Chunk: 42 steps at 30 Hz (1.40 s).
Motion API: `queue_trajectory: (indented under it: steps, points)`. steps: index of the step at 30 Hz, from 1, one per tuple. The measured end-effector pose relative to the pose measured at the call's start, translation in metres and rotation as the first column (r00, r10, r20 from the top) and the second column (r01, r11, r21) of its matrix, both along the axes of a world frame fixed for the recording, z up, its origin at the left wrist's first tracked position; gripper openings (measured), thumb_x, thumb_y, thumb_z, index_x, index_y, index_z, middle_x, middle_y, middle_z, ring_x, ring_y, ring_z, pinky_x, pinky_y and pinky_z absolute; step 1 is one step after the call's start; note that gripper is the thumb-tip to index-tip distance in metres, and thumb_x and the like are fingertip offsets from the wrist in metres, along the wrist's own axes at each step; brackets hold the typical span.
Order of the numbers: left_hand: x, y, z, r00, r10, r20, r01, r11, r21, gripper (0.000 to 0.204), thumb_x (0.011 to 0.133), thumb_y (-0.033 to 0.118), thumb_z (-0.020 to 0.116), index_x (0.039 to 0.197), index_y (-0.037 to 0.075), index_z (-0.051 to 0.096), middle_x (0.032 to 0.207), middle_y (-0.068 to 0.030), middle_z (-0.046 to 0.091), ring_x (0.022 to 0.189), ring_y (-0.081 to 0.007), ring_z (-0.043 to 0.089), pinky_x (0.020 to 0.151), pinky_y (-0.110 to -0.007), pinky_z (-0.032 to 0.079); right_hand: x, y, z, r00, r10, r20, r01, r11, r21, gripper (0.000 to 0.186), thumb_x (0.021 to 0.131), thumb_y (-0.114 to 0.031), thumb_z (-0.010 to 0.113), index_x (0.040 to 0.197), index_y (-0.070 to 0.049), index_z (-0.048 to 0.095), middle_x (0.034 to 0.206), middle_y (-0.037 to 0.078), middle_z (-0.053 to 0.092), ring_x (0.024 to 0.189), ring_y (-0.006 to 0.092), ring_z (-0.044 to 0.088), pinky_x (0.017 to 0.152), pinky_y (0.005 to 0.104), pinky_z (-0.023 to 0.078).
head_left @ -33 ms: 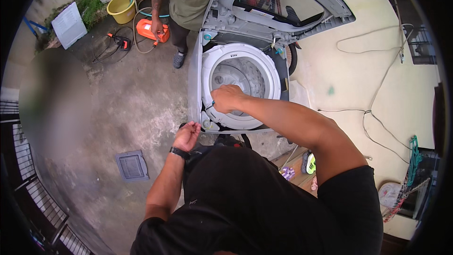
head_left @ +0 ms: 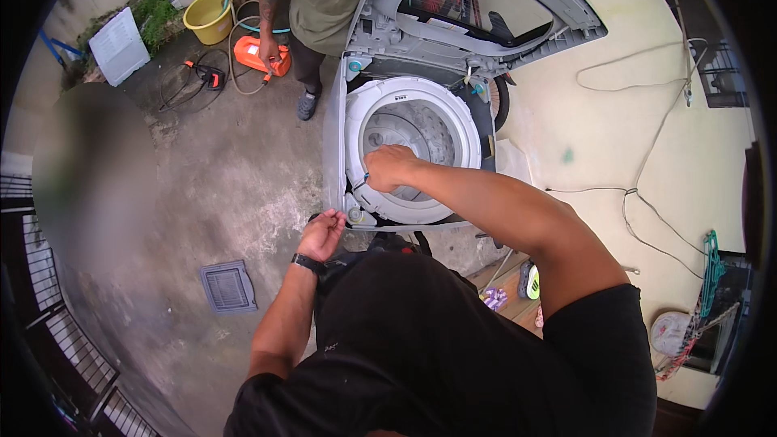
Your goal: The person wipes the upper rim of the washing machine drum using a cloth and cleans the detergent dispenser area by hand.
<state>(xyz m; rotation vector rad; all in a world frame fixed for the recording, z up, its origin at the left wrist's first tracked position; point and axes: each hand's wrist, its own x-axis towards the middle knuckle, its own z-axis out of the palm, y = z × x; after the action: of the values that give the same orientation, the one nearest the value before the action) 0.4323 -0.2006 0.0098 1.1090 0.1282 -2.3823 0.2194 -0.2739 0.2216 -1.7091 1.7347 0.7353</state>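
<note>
Small dark piece (head_left: 367, 179) over near-left edge of white ring-shaped plastic tub rim (head_left: 469, 142).
Right hand (head_left: 390, 168) (the nearer) clamps it at the fist's left, long axis indistinct. Left hand (head_left: 322, 235): grip not discernible, beside the grey boxy washer cabinet (head_left: 334, 150).

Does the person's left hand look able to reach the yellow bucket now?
Probably not: the left hand is by the washing machine, and the yellow bucket stands far across the floor.

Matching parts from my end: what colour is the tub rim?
The tub rim is white, best seen in the head view.
</note>
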Motion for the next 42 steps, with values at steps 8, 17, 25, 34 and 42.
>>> queue_trajectory:
  steps: [8, 17, 25, 34, 42]
  points:
    - [0.005, -0.006, 0.022, 0.981, -0.119, 0.152, 0.152, 0.961, -0.233, 0.019, 0.103, 0.004, 0.047, 0.12, -0.003, 0.052, 0.109, -0.015, 0.063, 0.095, -0.0219, 0.065, 0.085, -0.031, 0.057, -0.021, 0.05, 0.039, 0.998, -0.016, 0.063, 0.02, 0.998, -0.064, 0.037, 0.093, -0.028, 0.062, 0.125, -0.01, 0.063, 0.11, 0.02, 0.071, 0.108, 0.0334, 0.067, 0.088, 0.047, 0.053]
    - [-0.037, -0.023, 0.061, 0.642, -0.287, 0.711, 0.762, 0.34, -0.551, 0.026, 0.106, 0.026, 0.053, 0.106, 0.002, 0.064, 0.076, -0.0027, 0.064, 0.059, -0.011, 0.058, 0.058, -0.027, 0.05, -0.147, 0.137, 0.087, 0.876, -0.289, 0.386, 0.392, 0.894, -0.219, 0.038, 0.094, -0.037, 0.065, 0.12, -0.01, 0.062, 0.108, 0.017, 0.069, 0.104, 0.0372, 0.065, 0.088, 0.0479, 0.05]
    - [-0.123, -0.052, 0.078, 0.667, -0.011, 0.745, 0.742, -0.076, -0.666, 0.024, 0.101, 0.024, 0.061, 0.102, 0.002, 0.07, 0.078, -0.0082, 0.066, 0.068, -0.0205, 0.065, 0.063, -0.033, 0.052, -0.173, 0.155, 0.121, 0.807, -0.254, 0.533, 0.48, 0.808, -0.342, 0.034, 0.092, -0.034, 0.067, 0.118, -0.012, 0.064, 0.105, 0.016, 0.069, 0.099, 0.037, 0.065, 0.086, 0.0453, 0.05]
    - [-0.167, -0.121, 0.063, 0.666, -0.008, 0.746, 0.603, -0.583, -0.545, 0.023, 0.091, 0.032, 0.07, 0.093, 0.009, 0.073, 0.089, -0.0105, 0.068, 0.081, -0.0343, 0.067, 0.071, -0.043, 0.054, -0.157, 0.095, 0.133, 0.873, -0.313, 0.373, 0.458, 0.79, -0.407, 0.03, 0.091, -0.032, 0.067, 0.115, -0.015, 0.066, 0.099, 0.013, 0.067, 0.095, 0.0355, 0.066, 0.08, 0.0463, 0.052]
    - [-0.17, -0.194, 0.047, 0.682, -0.098, 0.725, 0.496, -0.666, -0.557, 0.02, 0.09, 0.031, 0.07, 0.095, 0.011, 0.07, 0.09, -0.0078, 0.068, 0.082, -0.0317, 0.068, 0.07, -0.042, 0.055, -0.143, 0.038, 0.119, 0.879, -0.363, 0.311, 0.464, 0.801, -0.377, 0.026, 0.09, -0.031, 0.069, 0.111, -0.015, 0.067, 0.098, 0.013, 0.067, 0.091, 0.035, 0.067, 0.076, 0.0478, 0.053]
